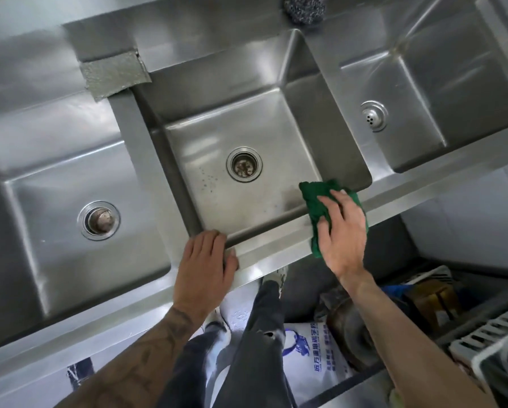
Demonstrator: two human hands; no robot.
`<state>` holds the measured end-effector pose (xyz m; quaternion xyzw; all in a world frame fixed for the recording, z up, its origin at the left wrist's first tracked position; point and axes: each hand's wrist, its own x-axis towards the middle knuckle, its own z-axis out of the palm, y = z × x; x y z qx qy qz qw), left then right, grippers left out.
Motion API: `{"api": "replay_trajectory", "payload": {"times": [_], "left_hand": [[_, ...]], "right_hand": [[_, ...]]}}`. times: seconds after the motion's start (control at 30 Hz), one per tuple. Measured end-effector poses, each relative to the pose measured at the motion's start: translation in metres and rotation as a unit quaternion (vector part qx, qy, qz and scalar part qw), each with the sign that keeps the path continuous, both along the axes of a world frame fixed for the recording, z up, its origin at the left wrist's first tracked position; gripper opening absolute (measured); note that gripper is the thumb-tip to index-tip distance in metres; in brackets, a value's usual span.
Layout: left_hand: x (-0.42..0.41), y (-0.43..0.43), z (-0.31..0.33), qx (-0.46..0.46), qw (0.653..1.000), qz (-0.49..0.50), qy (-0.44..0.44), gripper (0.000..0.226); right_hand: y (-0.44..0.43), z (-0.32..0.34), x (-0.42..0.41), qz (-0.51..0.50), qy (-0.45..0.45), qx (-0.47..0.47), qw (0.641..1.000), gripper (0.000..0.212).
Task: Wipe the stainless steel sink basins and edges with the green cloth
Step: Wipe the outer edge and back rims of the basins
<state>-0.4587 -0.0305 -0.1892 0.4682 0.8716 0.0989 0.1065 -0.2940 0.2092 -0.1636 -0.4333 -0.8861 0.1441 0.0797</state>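
A stainless steel sink unit with three basins fills the view. The middle basin [276,128] has an open drain [244,164]. My right hand [342,231] lies flat with spread fingers on the green cloth [314,201], pressing it onto the front edge [270,245] at the basin's near right corner. My left hand [207,262] rests on the same front edge at the near left corner, its fingertips curled over the rim into the basin.
The left basin [55,184] has a plugged drain [98,220]; the right basin [441,92] has a strainer [373,114]. A steel wool scourer [304,8] sits on the back ledge. Grey tape [114,73] patches the rim. Below the sink: a printed bag [308,357], a white rack [494,346].
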Motion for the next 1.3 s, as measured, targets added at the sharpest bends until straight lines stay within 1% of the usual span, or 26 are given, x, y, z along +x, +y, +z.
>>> {"api": "replay_trajectory", "payload": {"times": [0.07, 0.1, 0.2, 0.27, 0.33, 0.4, 0.47, 0.53, 0.6, 0.7, 0.77, 0.83, 0.9, 0.97, 1.03, 1.13, 1.2, 1.3], "left_hand": [[0.000, 0.002, 0.003, 0.015, 1.000, 0.005, 0.010, 0.033], [0.000, 0.001, 0.004, 0.021, 1.000, 0.003, 0.014, 0.032], [-0.001, -0.001, 0.003, 0.029, 0.999, -0.012, 0.026, 0.032], [-0.002, -0.001, 0.002, 0.030, 0.999, -0.017, 0.029, 0.033], [-0.001, -0.002, 0.001, 0.040, 0.999, -0.011, 0.030, 0.033], [-0.001, -0.001, 0.002, 0.051, 0.998, -0.006, 0.031, 0.032], [-0.001, 0.000, 0.002, 0.055, 0.998, -0.002, 0.032, 0.031], [0.000, 0.000, 0.001, 0.052, 0.998, 0.002, 0.034, 0.031], [0.001, 0.000, 0.002, 0.053, 0.998, 0.004, 0.035, 0.030], [0.000, -0.001, 0.000, 0.053, 0.998, -0.007, 0.040, 0.028], [-0.001, -0.002, -0.001, 0.045, 0.997, -0.016, 0.053, 0.032], [0.001, -0.004, -0.002, 0.049, 0.997, -0.011, 0.050, 0.032], [0.001, -0.005, -0.002, 0.057, 0.998, -0.001, 0.032, 0.028], [0.000, -0.004, -0.001, 0.070, 0.997, 0.010, 0.017, 0.025], [0.000, -0.004, 0.001, 0.098, 0.995, 0.028, 0.002, 0.021], [-0.004, -0.021, 0.007, 0.146, 0.987, 0.063, -0.007, 0.018], [-0.014, -0.048, 0.006, 0.138, 0.985, 0.105, 0.006, 0.018], [-0.031, -0.092, 0.001, 0.094, 0.978, 0.188, 0.020, 0.026]], "right_hand": [[-0.038, -0.001, -0.017, -0.010, 0.013, 0.005, 1.000, 0.046], [-0.062, 0.000, -0.026, 0.000, 0.020, -0.003, 1.000, 0.046], [-0.116, -0.003, -0.041, 0.077, 0.015, -0.016, 0.997, 0.047], [-0.116, -0.008, -0.036, 0.139, 0.010, -0.012, 0.990, 0.047], [-0.091, -0.011, -0.022, 0.176, 0.007, 0.001, 0.984, 0.048], [-0.059, -0.011, -0.011, 0.154, 0.007, 0.013, 0.988, 0.048], [-0.040, -0.008, -0.005, 0.098, 0.010, 0.007, 0.995, 0.048], [-0.043, -0.006, -0.007, 0.056, 0.022, 0.007, 0.998, 0.048], [-0.068, -0.009, -0.017, 0.034, 0.037, 0.009, 0.999, 0.049], [-0.131, -0.015, -0.041, 0.064, 0.065, -0.025, 0.996, 0.048], [-0.160, -0.020, -0.051, 0.097, 0.083, -0.048, 0.991, 0.046], [-0.159, -0.025, -0.049, 0.130, 0.085, -0.044, 0.987, 0.045], [-0.142, -0.026, -0.040, 0.158, 0.072, -0.027, 0.984, 0.047], [-0.125, -0.025, -0.032, 0.134, 0.065, -0.020, 0.989, 0.049], [-0.122, -0.024, -0.034, 0.075, 0.077, -0.018, 0.994, 0.048], [-0.152, -0.022, -0.050, 0.007, 0.101, -0.025, 0.995, 0.047], [-0.190, -0.023, -0.067, 0.014, 0.099, -0.035, 0.994, 0.047], [-0.259, -0.021, -0.093, 0.029, 0.107, -0.062, 0.992, 0.046]]}}
